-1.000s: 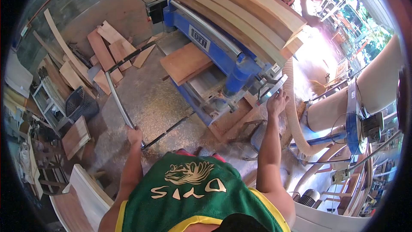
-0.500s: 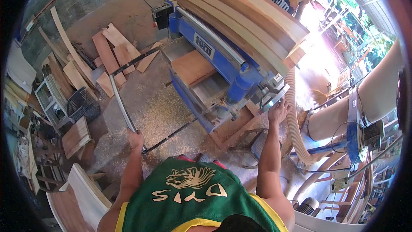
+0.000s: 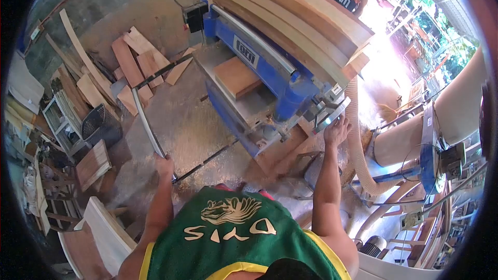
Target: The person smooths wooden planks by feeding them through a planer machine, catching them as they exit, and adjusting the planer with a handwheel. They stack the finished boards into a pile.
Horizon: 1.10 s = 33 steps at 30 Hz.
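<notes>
Left of centre, the left hand (image 3: 165, 166) is wrapped around the near end of a metal bar (image 3: 148, 128). Right of centre, the right hand (image 3: 337, 130) is at the rim of a wheel (image 3: 333, 116); I cannot tell how tightly its fingers close. The wheel sits at the near end of a blue machine (image 3: 259, 72) in the upper middle. A board (image 3: 237, 77) lies partly under it, and long planks (image 3: 295, 15) are stacked on top.

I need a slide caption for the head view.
Left hand grips a metal bar, right hand at wheel of blue machine.
</notes>
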Each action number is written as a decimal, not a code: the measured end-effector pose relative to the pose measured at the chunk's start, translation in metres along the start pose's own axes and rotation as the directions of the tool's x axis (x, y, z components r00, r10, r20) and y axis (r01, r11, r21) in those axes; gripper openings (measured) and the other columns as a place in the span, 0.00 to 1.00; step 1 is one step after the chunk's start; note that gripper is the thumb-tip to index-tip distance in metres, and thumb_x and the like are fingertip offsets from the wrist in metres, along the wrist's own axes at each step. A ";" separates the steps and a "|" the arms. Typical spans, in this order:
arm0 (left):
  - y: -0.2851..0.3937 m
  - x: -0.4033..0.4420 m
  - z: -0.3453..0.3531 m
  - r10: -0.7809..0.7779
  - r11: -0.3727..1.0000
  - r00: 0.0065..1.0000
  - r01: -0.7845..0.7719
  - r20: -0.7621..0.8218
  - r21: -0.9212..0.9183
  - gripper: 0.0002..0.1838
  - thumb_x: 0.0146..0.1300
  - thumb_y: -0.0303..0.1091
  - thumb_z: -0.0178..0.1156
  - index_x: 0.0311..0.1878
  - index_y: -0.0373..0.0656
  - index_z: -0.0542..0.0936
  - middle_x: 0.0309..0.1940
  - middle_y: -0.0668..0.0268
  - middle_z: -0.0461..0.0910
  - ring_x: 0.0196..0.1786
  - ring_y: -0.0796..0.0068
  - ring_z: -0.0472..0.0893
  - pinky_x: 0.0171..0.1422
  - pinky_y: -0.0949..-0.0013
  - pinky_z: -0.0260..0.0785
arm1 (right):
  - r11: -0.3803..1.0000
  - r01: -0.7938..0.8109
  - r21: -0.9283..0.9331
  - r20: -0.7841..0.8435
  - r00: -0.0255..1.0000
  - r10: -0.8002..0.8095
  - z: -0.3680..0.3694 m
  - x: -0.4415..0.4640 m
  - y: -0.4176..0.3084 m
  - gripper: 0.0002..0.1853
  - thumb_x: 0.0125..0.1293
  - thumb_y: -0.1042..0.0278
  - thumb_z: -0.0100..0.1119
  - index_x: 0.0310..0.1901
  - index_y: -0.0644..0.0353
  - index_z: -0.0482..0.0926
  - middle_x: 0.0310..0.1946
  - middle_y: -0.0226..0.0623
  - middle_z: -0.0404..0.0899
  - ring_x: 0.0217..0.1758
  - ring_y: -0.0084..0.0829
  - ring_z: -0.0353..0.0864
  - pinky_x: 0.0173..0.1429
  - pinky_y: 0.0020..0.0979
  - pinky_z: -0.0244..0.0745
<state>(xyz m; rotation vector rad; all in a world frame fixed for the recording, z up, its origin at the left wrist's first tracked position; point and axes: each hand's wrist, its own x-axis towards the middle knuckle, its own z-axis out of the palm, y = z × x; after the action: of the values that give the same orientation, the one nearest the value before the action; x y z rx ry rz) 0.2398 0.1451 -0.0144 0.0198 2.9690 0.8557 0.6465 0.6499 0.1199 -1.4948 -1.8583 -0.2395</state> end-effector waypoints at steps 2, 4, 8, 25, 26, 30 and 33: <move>0.009 -0.006 -0.008 0.026 1.000 1.000 -0.026 -0.010 -0.003 0.35 0.59 0.33 0.62 0.68 0.32 0.63 0.46 0.37 0.81 0.51 0.36 0.81 0.56 0.45 0.74 | 1.000 0.012 -0.008 -0.023 1.000 -0.013 0.002 -0.001 0.002 0.13 0.70 0.62 0.55 0.52 0.52 0.82 0.44 0.37 0.81 0.52 0.46 0.73 0.56 0.45 0.71; 0.008 -0.005 -0.006 0.010 1.000 1.000 -0.010 -0.009 0.003 0.35 0.59 0.33 0.62 0.68 0.32 0.63 0.47 0.37 0.81 0.51 0.36 0.81 0.57 0.45 0.73 | 0.999 0.041 -0.010 -0.025 0.999 -0.041 0.003 0.000 0.004 0.13 0.70 0.62 0.55 0.52 0.53 0.82 0.44 0.38 0.81 0.52 0.47 0.73 0.56 0.45 0.71; -0.004 0.002 0.008 0.040 0.998 0.996 -0.036 -0.082 0.047 0.34 0.59 0.32 0.63 0.67 0.32 0.65 0.49 0.37 0.80 0.53 0.37 0.80 0.58 0.46 0.73 | 0.999 0.050 -0.006 -0.016 0.999 -0.050 0.001 0.000 0.002 0.14 0.70 0.63 0.54 0.53 0.54 0.81 0.45 0.39 0.80 0.51 0.48 0.73 0.57 0.45 0.70; 0.007 -0.006 -0.005 0.007 1.000 1.000 -0.006 -0.025 0.008 0.35 0.60 0.33 0.63 0.69 0.33 0.63 0.49 0.36 0.80 0.52 0.36 0.81 0.57 0.45 0.73 | 0.998 0.061 -0.002 0.008 0.998 -0.061 0.005 -0.002 0.005 0.15 0.69 0.65 0.53 0.54 0.55 0.79 0.47 0.41 0.79 0.53 0.49 0.71 0.57 0.47 0.69; 0.008 -0.005 -0.004 0.022 1.000 0.999 -0.022 -0.025 0.006 0.35 0.60 0.33 0.63 0.68 0.33 0.64 0.49 0.36 0.80 0.52 0.36 0.81 0.57 0.46 0.73 | 0.999 0.048 -0.009 0.019 0.999 -0.048 0.005 -0.001 0.004 0.15 0.69 0.65 0.52 0.54 0.55 0.79 0.47 0.40 0.78 0.53 0.48 0.71 0.57 0.47 0.69; -0.001 0.000 0.002 0.059 0.998 0.997 -0.058 -0.059 0.014 0.34 0.60 0.34 0.63 0.67 0.32 0.65 0.49 0.36 0.80 0.52 0.36 0.81 0.57 0.46 0.73 | 1.000 0.029 -0.005 0.022 0.999 -0.029 0.003 -0.001 0.002 0.15 0.69 0.64 0.52 0.55 0.54 0.79 0.47 0.40 0.78 0.53 0.48 0.71 0.58 0.47 0.69; -0.006 0.002 0.008 0.084 0.996 0.993 -0.083 -0.086 0.010 0.34 0.60 0.34 0.63 0.67 0.32 0.64 0.49 0.36 0.79 0.52 0.36 0.81 0.58 0.46 0.73 | 0.999 0.038 -0.011 0.005 0.999 -0.038 0.008 -0.001 0.006 0.15 0.70 0.64 0.51 0.55 0.54 0.79 0.47 0.40 0.78 0.53 0.48 0.71 0.58 0.47 0.68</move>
<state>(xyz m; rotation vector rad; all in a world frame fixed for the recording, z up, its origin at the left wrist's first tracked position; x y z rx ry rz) 0.2381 0.1441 -0.0240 0.1107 3.0714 0.8781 0.6485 0.6554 0.1122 -1.4703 -1.8933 -0.2651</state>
